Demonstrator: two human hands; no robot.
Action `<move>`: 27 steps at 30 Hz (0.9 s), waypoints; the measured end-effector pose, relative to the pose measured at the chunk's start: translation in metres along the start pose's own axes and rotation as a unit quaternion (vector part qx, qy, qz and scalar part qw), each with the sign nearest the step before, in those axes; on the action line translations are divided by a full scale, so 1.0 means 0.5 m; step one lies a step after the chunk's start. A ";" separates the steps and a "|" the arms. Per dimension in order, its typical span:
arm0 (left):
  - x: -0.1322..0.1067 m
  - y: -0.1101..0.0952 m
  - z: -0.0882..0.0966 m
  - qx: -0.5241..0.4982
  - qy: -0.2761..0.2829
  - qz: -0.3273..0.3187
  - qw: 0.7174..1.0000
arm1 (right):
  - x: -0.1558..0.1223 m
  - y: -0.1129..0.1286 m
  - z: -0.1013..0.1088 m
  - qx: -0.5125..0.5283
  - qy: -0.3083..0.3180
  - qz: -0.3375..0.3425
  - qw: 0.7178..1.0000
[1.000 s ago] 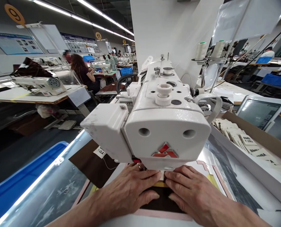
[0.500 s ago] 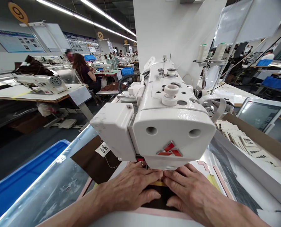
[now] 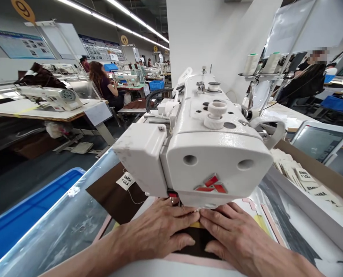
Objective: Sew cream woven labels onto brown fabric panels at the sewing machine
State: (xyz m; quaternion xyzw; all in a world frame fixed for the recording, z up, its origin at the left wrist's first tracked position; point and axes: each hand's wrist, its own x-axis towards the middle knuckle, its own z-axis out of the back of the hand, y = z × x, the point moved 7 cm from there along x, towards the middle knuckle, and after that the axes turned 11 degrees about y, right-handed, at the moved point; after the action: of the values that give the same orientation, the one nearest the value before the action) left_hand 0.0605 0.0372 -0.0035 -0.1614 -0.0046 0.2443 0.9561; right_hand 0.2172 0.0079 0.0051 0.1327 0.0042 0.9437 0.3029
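Under the white sewing machine [image 3: 214, 165], my two hands lie flat with fingertips almost meeting. My left hand [image 3: 162, 227] presses down left of the needle area, its fingers stretched forward and its thumb spread inward. From the other side, my right hand [image 3: 237, 234] rests likewise, fingers extended. Between the thumbs shows a dark brown piece of material [image 3: 202, 241] with a yellow strip [image 3: 197, 224] across it, framed by a pink-edged white template. The machine's head hides the needle and the farther fingertips. A brown panel [image 3: 105, 194] with a white printed label [image 3: 125, 180] lies to the left.
A blue bin [image 3: 39, 211] stands below the table's left edge. At right are a box of printed labels [image 3: 304, 175] and a tablet-like screen [image 3: 321, 140]. Thread cones [image 3: 250, 64] stand behind. Another sewing table [image 3: 44, 109] and several people are farther back.
The view has shifted slightly, so the machine appears a little larger and farther right. Both hands keep nearly the same place. A person in black has appeared in the right background.
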 end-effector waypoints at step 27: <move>-0.001 0.000 0.002 0.065 0.008 0.030 0.997 | -0.129 -0.058 0.024 -0.015 0.021 -0.060 0.998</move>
State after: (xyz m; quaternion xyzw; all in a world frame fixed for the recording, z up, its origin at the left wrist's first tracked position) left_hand 0.0601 0.0371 -0.0023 -0.1012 0.0239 0.2712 0.9569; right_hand 0.2871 -0.0062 -0.0020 0.1081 0.0044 0.9262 0.3612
